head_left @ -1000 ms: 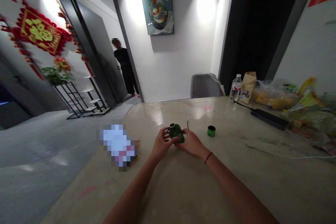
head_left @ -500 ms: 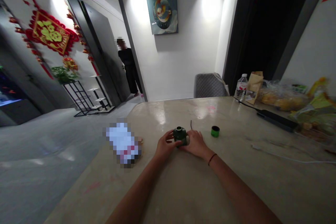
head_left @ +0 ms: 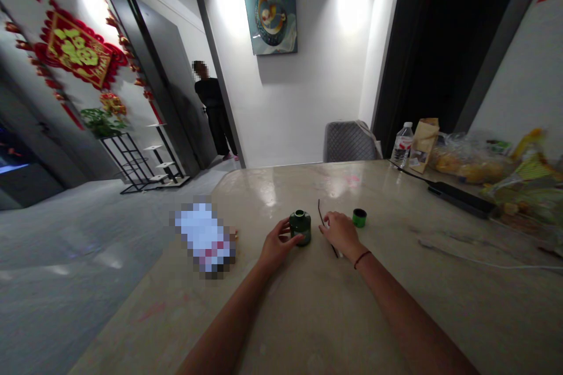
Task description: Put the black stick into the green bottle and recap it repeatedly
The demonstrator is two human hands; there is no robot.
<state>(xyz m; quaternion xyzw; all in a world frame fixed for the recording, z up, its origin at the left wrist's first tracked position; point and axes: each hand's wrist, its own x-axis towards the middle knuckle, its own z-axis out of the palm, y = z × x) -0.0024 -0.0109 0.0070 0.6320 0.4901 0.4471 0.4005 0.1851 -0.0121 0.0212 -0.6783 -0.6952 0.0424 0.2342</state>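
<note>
**Left hand (head_left: 278, 240) wraps a green bottle (head_left: 301, 233) at the desk (head_left: 299, 316); right hand (head_left: 342, 233) bends over a thin dark stick (head_left: 319, 210)**

The small bottle stands upright between the two hands, its pale-rimmed mouth uncovered; the left hand holds it from the side, thumb across the front, the other fingers partly lost behind the glass; the right hand, apart from the bottle, has its fingers curled close together over the stick, whose middle they hide; whether they pinch it cannot be told, though both ends show; a whitish speck by the lower end is too small to identify; a green cap (head_left: 359, 220), dark hollow upward, sits just beside the right hand's knuckles; a dark band (head_left: 362, 259) circles the right wrist, and both forearms are cut off by the lower edge.

To the left, a pale object (head_left: 202, 234) is pixelated beyond recognition; at far right, a water bottle (head_left: 402, 143), a paper bag (head_left: 424, 145) and a black device (head_left: 461, 198) lie near blurred plastic bags (head_left: 466, 161), some cropped by the edge; in the doorway, a person (head_left: 211, 96) in dark clothes is partly hidden.
</note>
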